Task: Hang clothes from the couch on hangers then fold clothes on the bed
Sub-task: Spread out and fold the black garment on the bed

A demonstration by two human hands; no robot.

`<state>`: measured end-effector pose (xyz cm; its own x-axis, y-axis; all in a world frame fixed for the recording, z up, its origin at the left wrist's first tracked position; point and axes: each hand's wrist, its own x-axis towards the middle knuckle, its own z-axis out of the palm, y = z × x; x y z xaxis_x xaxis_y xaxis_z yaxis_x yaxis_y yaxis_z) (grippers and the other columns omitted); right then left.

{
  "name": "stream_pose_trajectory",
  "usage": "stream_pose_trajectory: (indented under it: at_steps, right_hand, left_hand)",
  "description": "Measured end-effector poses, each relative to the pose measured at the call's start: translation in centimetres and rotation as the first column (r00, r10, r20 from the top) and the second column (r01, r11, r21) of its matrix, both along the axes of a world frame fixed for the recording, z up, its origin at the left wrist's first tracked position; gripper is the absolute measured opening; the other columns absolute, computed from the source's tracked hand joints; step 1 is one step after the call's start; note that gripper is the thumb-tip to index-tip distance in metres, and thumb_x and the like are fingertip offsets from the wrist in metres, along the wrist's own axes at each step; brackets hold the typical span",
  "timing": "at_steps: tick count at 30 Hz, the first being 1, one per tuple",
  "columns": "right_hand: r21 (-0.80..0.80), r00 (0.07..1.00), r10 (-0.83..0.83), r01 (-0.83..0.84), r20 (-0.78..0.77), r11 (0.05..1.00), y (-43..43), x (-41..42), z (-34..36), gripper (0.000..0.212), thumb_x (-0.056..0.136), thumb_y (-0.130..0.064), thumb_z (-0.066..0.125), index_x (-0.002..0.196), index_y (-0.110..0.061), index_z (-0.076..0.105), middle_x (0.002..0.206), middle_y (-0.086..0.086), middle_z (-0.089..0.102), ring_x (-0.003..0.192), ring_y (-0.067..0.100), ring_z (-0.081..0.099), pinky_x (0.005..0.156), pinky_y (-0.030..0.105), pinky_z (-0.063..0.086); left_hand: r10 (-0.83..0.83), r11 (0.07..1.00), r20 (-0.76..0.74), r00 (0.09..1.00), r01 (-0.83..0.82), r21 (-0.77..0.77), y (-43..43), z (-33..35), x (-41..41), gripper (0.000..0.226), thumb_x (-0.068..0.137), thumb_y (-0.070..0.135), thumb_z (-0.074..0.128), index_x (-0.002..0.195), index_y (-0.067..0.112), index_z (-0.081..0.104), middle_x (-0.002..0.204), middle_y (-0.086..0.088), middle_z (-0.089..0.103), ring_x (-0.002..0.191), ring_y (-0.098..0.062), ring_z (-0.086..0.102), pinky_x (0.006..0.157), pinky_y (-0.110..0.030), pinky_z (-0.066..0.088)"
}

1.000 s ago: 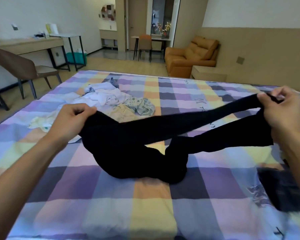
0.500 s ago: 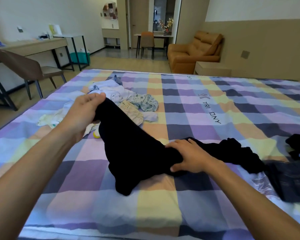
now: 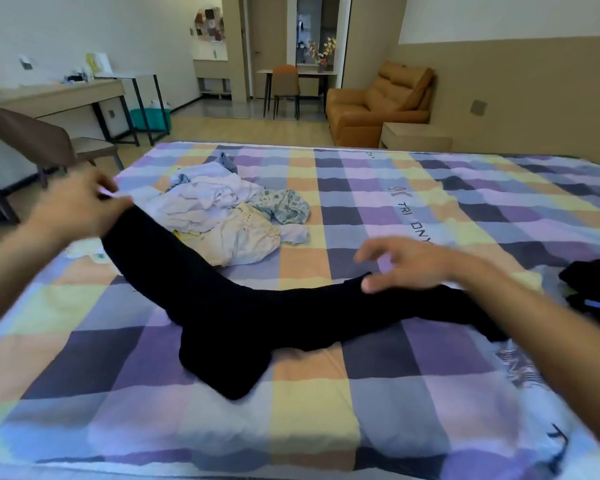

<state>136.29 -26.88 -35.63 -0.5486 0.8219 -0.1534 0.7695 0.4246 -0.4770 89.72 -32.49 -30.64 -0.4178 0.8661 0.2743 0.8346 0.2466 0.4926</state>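
A long black garment lies stretched across the checkered bed. My left hand grips its left end and holds that end raised above the mattress. My right hand hovers just over the garment's right part with fingers spread and relaxed, holding nothing. The garment's right end runs under my right forearm. A pile of light clothes, white, cream and a blue print, lies on the bed behind the black garment.
Dark clothes lie at the bed's right edge. An orange couch stands beyond the bed beside a low wooden table. A brown chair and a desk stand on the left.
My right hand has let go of the garment and lifted off it, moving right. My left hand has pulled its end out to the left, so the garment now lies stretched out.
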Motion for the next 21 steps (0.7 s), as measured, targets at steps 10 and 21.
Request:
stream_pose_trajectory:
  at_steps: [10, 21]
  right_hand:
    - [0.223, 0.999, -0.021, 0.030, -0.044, 0.974, 0.0, -2.3, -5.1, 0.034, 0.095, -0.015, 0.065, 0.071, -0.026, 0.045, 0.065, -0.008, 0.051, 0.062, 0.011, 0.045, 0.067, 0.035, 0.042]
    - [0.543, 0.882, -0.052, 0.334, -0.468, 0.771, 2.0, -1.8, 9.6, 0.010, 0.100, -0.016, 0.055, 0.091, -0.015, 0.055, 0.053, -0.016, 0.052, 0.050, 0.000, 0.047, 0.052, 0.012, 0.031]
  left_hand:
    - [-0.547, 0.837, -0.381, 0.745, 0.468, -0.285, -1.6, -15.0, 13.8, 0.038, 0.092, 0.054, 0.054, 0.115, 0.024, 0.058, 0.114, 0.002, 0.058, 0.112, -0.025, 0.056, 0.084, -0.040, 0.046]
    - [-0.633, 0.769, 0.265, 0.727, 0.555, 0.316, 1.9, 2.4, 12.4, 0.030, 0.105, 0.023, 0.048, 0.083, 0.003, 0.056, 0.075, -0.010, 0.048, 0.068, -0.016, 0.044, 0.064, -0.031, 0.032]
